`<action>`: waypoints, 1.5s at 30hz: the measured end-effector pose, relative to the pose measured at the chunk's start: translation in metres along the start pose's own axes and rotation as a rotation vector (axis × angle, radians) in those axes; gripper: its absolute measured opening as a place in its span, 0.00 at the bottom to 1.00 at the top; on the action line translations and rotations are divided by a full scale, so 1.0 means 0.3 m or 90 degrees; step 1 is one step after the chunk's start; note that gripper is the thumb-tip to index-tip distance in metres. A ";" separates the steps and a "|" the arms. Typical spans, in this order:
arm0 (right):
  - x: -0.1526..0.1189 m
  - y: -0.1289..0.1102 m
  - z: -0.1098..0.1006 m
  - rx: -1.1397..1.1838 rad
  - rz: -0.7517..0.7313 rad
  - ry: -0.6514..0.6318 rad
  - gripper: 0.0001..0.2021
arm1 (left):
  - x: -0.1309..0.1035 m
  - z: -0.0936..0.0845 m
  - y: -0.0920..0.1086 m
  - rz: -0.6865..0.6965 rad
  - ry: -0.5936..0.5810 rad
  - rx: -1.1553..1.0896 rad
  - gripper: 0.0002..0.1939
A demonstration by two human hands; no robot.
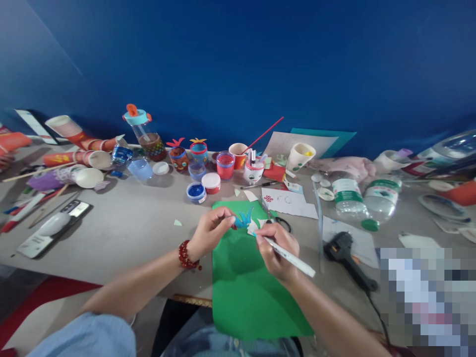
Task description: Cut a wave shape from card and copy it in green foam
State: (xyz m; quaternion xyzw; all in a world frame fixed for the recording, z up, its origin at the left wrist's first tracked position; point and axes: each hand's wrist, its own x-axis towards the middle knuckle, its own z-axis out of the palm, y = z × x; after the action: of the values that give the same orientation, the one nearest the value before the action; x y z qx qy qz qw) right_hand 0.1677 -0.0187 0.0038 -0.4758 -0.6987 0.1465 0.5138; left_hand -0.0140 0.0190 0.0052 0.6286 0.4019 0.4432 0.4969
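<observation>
My left hand, with a red bead bracelet at the wrist, pinches one end of a small leaf-shaped paper cutout. Much of the cutout is blue, and its lower right part is white. In my right hand is a white marker, its tip down at the white part. Both hands are over a green sheet that hangs past the table's front edge. Just behind my right hand lie scissors with black handles, partly hidden.
Paint jars, including a blue one and a red one, stand behind the hands. A glue gun and plastic bottles are on the right. A phone lies left. A blue wall rises behind the table.
</observation>
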 end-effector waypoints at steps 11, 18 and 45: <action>0.005 -0.007 0.001 -0.014 0.016 0.018 0.05 | -0.005 -0.004 -0.023 0.002 -0.006 0.006 0.12; -0.007 0.012 0.004 -0.005 0.013 0.022 0.05 | -0.004 -0.003 -0.013 -0.001 -0.005 -0.001 0.12; -0.003 0.007 0.005 0.006 0.031 0.029 0.05 | -0.003 -0.002 -0.010 -0.006 -0.006 -0.005 0.13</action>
State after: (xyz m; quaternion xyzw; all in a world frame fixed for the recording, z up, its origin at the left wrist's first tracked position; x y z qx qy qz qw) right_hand 0.1675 -0.0177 0.0011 -0.4934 -0.6744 0.1514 0.5281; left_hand -0.0150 0.0187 0.0023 0.6269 0.4010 0.4394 0.5031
